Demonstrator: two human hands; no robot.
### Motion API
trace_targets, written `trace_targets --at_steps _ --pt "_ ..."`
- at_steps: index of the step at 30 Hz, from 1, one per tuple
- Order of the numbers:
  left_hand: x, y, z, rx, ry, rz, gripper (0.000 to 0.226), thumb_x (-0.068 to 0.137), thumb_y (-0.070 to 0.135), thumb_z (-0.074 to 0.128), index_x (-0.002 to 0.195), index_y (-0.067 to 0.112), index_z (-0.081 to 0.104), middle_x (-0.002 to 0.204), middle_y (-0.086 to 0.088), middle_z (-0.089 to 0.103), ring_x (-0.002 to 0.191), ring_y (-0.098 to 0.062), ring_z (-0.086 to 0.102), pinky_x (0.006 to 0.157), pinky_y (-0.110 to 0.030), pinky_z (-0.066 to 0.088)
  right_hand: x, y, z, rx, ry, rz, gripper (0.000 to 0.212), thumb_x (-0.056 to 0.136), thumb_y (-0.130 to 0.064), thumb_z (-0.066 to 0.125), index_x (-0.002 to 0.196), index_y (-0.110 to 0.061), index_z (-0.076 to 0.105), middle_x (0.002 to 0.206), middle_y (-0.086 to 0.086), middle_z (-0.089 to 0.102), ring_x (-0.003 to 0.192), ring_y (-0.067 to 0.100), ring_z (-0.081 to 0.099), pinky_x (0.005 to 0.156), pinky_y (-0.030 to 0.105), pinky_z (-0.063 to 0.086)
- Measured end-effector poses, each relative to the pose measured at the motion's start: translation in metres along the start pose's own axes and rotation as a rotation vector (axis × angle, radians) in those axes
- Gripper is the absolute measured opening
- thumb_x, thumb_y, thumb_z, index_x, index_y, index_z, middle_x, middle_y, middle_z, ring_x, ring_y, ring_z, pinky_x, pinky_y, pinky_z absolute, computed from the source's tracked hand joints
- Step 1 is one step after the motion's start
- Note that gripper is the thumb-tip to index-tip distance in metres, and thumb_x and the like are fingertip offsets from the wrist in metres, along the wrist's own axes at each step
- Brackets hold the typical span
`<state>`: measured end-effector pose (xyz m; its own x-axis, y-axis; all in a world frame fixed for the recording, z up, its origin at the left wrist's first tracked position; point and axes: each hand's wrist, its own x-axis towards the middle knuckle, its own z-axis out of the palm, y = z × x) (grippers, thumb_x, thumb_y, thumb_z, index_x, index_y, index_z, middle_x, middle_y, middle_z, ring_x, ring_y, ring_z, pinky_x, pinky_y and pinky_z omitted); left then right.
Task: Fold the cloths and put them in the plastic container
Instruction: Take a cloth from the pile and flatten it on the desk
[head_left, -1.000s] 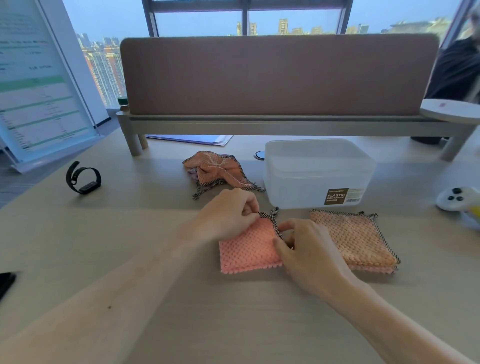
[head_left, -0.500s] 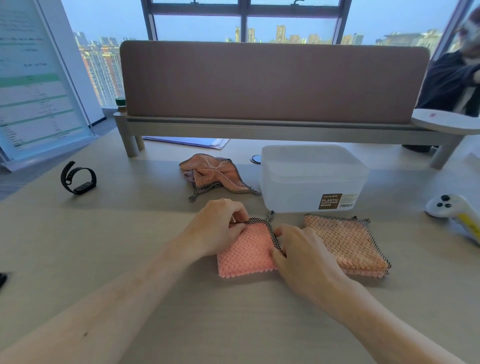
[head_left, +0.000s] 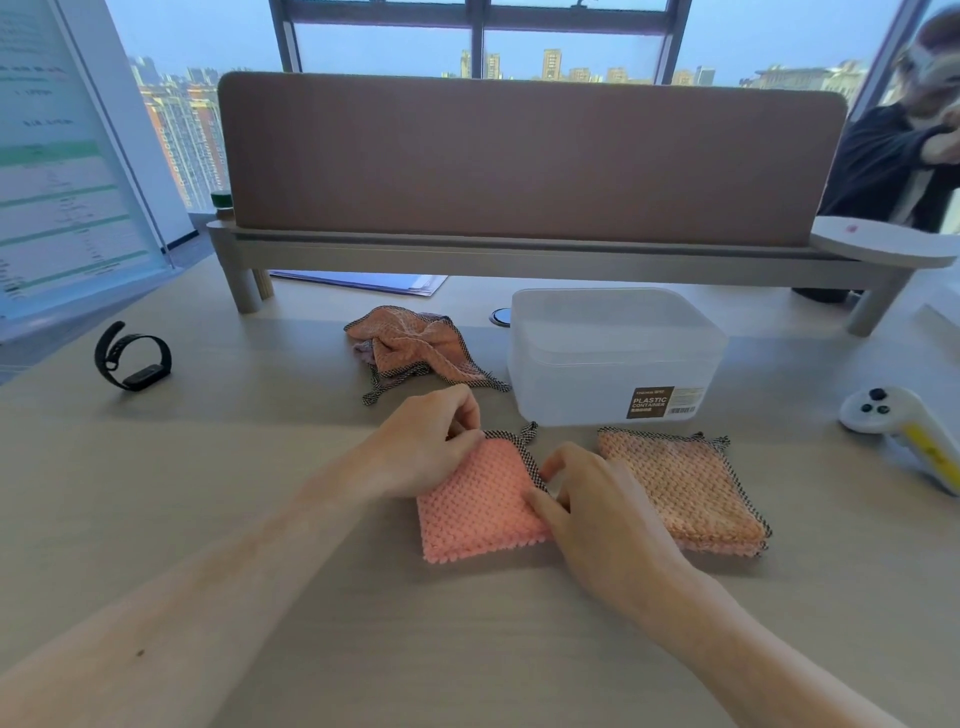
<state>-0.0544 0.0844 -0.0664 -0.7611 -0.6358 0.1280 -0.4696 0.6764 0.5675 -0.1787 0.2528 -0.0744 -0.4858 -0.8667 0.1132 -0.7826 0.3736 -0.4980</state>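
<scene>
A folded pink cloth (head_left: 475, 506) with a black checked hem lies flat on the desk in front of me. My left hand (head_left: 423, 447) pinches its far left corner. My right hand (head_left: 597, 506) pinches its right hem with thumb and fingers. To the right lies a second folded cloth (head_left: 680, 488), orange-pink, flat and untouched. A third cloth (head_left: 415, 348) sits crumpled farther back. The translucent plastic container (head_left: 615, 358), lid on, stands behind the folded cloths.
A black wristband (head_left: 132, 358) lies at the left. A white controller (head_left: 904, 431) rests at the right edge. A brown desk divider (head_left: 524, 161) on a raised shelf closes the back, with papers (head_left: 363, 283) under it. Another person (head_left: 893, 161) sits at the far right.
Both hands stay on the pink cloth with only small finger shifts along its hem. The view has tilted slightly; nothing else has moved.
</scene>
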Motion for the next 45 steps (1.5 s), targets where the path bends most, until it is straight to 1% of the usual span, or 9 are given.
trace_targets --at_steps 12,17,23,26,31,35,38,42,45 --pt "0.002 0.008 0.005 -0.013 0.092 0.112 0.010 0.091 0.018 0.071 0.091 0.025 0.064 0.084 0.013 0.067 0.082 0.003 0.061 0.072 -0.009 0.047 0.002 -0.002 -0.005 0.001 0.009 0.003 0.024 0.097 -0.041 0.061 0.113 -0.025 0.059 0.097 -0.003 0.067 0.093 0.015 0.059 0.077 0.029 0.047" --pt "0.003 0.011 0.007 -0.023 0.073 0.115 0.008 0.092 0.016 0.068 0.093 0.023 0.071 0.085 0.014 0.069 0.080 0.003 0.062 0.070 -0.007 0.044 0.004 -0.003 -0.012 -0.032 0.027 -0.007 0.013 0.096 -0.037 0.062 0.088 -0.028 0.058 0.099 -0.005 0.067 0.090 0.016 0.063 0.081 0.036 0.054" --pt "0.001 0.004 0.021 0.021 0.103 0.139 0.008 0.093 0.019 0.067 0.094 0.024 0.073 0.087 0.015 0.067 0.081 0.003 0.060 0.075 -0.012 0.045 -0.002 -0.002 -0.007 -0.107 -0.006 -0.008 0.019 0.098 -0.037 0.057 0.110 -0.023 0.056 0.095 0.000 0.066 0.096 0.023 0.061 0.083 0.041 0.054" --pt "-0.003 0.003 0.022 0.157 0.181 0.141 0.010 0.094 0.027 0.066 0.102 0.024 0.071 0.100 0.011 0.065 0.093 -0.006 0.060 0.088 -0.032 0.051 -0.005 -0.005 -0.012 -0.168 -0.038 -0.022 0.023 0.100 -0.035 0.056 0.116 -0.020 0.051 0.104 0.004 0.064 0.097 0.026 0.064 0.080 0.037 0.055" --pt "-0.044 0.023 0.024 0.294 0.218 0.240 0.049 0.098 0.035 0.033 0.140 0.021 0.054 0.142 0.006 0.056 0.132 -0.013 0.048 0.112 -0.034 0.037 0.000 -0.022 -0.014 -0.447 0.133 -0.302 0.035 0.093 -0.018 0.062 0.125 -0.013 0.051 0.120 0.005 0.054 0.106 0.026 0.060 0.081 0.036 0.056" --pt "-0.063 0.024 0.044 0.464 -0.105 0.103 0.077 0.093 0.047 -0.001 0.163 0.015 0.005 0.171 -0.003 0.004 0.157 -0.014 -0.002 0.127 -0.031 -0.005 0.018 -0.015 0.018 -0.468 -0.055 -0.498 0.057 0.096 -0.027 0.033 0.143 0.000 0.051 0.151 0.016 0.049 0.140 0.030 0.047 0.112 0.042 0.044" --pt "-0.061 0.018 0.043 0.422 -0.147 0.041 0.064 0.106 0.040 0.014 0.162 0.017 -0.007 0.170 0.003 -0.012 0.154 -0.006 -0.016 0.120 -0.024 -0.017 0.031 0.004 0.036 -0.396 -0.205 -0.427 0.090 0.092 -0.049 -0.026 0.161 -0.006 0.012 0.170 0.010 0.010 0.157 0.018 0.007 0.127 0.036 0.014" --pt "-0.060 -0.011 0.012 0.318 -0.105 -0.085 0.061 0.105 0.036 0.035 0.161 0.018 0.020 0.170 0.001 0.015 0.154 -0.012 0.015 0.124 -0.024 0.006 0.028 0.000 0.031 -0.375 -0.309 -0.313 0.060 0.108 -0.039 0.006 0.161 -0.013 -0.007 0.170 0.001 -0.010 0.156 0.011 -0.010 0.127 0.033 -0.002" --pt "-0.043 -0.011 -0.015 0.176 -0.002 -0.228 0.038 0.092 0.041 0.063 0.122 0.019 0.064 0.125 0.001 0.062 0.111 -0.014 0.059 0.100 -0.030 0.046 0.028 -0.003 0.031 -0.392 -0.331 -0.286 0.061 0.107 -0.039 0.006 0.160 -0.013 -0.008 0.170 0.001 -0.010 0.156 0.013 -0.009 0.128 0.037 0.002"
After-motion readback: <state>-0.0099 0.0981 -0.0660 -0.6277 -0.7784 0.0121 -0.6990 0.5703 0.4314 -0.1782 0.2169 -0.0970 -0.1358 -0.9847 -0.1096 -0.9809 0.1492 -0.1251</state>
